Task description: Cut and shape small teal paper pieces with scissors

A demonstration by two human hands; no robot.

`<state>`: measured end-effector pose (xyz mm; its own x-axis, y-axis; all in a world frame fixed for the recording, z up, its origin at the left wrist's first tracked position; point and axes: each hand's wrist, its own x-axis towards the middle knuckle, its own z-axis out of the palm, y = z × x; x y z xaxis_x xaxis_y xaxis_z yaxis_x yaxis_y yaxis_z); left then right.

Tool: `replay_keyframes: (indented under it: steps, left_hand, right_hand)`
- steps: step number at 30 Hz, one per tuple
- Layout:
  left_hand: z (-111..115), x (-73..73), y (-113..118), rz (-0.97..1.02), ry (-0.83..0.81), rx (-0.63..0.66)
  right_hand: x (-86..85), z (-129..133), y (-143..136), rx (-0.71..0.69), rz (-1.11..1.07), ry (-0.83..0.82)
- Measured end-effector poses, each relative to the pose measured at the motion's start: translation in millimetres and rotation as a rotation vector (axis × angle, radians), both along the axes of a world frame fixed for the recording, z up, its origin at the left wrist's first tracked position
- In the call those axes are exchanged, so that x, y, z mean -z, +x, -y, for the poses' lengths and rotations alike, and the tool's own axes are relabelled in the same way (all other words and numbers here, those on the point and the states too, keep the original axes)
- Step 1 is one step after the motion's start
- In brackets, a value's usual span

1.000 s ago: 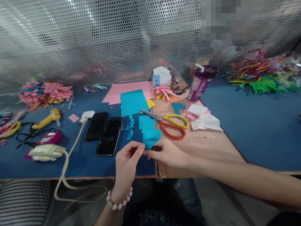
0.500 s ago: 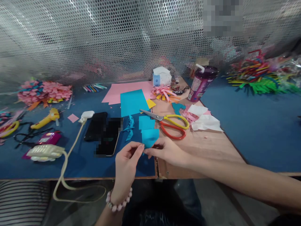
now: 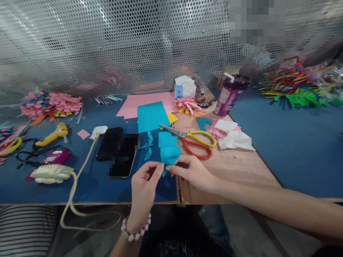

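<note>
Jutting beyond pinching fingertips (image 3: 161, 166), blue paper (image 3: 170, 154)

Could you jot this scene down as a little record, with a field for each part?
Left hand: pinches the small blue paper
Right hand: pinches the same paper
Small blue paper: curved, held near the table's front edge
Scissors: lying beyond the right hand, yellow and red handles
Large sheets: blue over pink
Cup: purple, white straw
Left wrist: beaded bracelet

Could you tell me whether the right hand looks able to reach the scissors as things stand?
Probably yes: the right hand is near the scissors, with nothing visible between, though its grip is on the blue paper.
</note>
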<state>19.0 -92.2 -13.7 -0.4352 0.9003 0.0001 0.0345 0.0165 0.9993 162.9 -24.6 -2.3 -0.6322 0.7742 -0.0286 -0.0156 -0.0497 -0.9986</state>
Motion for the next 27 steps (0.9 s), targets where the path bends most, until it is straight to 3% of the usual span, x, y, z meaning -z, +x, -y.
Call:
replay_keyframes:
  steps: [27]
  left_hand:
    - [0.3,7.5,-1.8,0.105,0.013,0.021]
  right_hand:
    - [-2.9,2.5,0.7,0.125,-0.032,0.041]
